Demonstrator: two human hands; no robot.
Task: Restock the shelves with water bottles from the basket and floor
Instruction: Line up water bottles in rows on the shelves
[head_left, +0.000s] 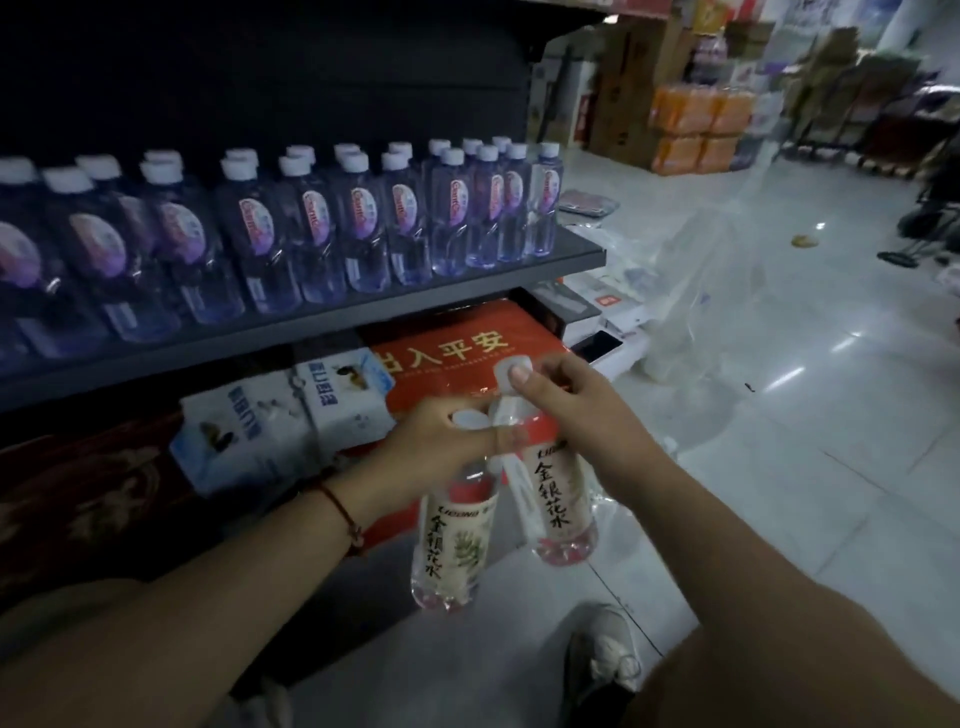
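The shelf (322, 312) carries a full row of clear, white-capped water bottles (363, 218) from its left end to its right corner, standing upright and shoulder to shoulder, labels facing out; the front edge looks fully stocked, so new stock probably belongs elsewhere or behind. Below the shelf's front edge sit white boxes (275, 421) and a red carton (457, 348) on the lower level.

In front of these, the left hand (441, 441) curls its fingers round the neck of a labelled bottle (452, 545), which hangs cap-up, base toward the floor; holding by the neck likely lets one hand carry it freely. Just beside it, touching or nearly so, a second labelled bottle (556, 499) hangs from the right hand (576, 410), whose fingers wrap its neck while the thumb presses on a white cap (511, 371) above. A further cap shows between the hands, so there may be a third bottle; I cannot tell who holds it. Both grips are closed tight, no slack.

To the right, loose clear plastic wrap (711, 291) lies on the tiled floor (831, 467); no basket shows
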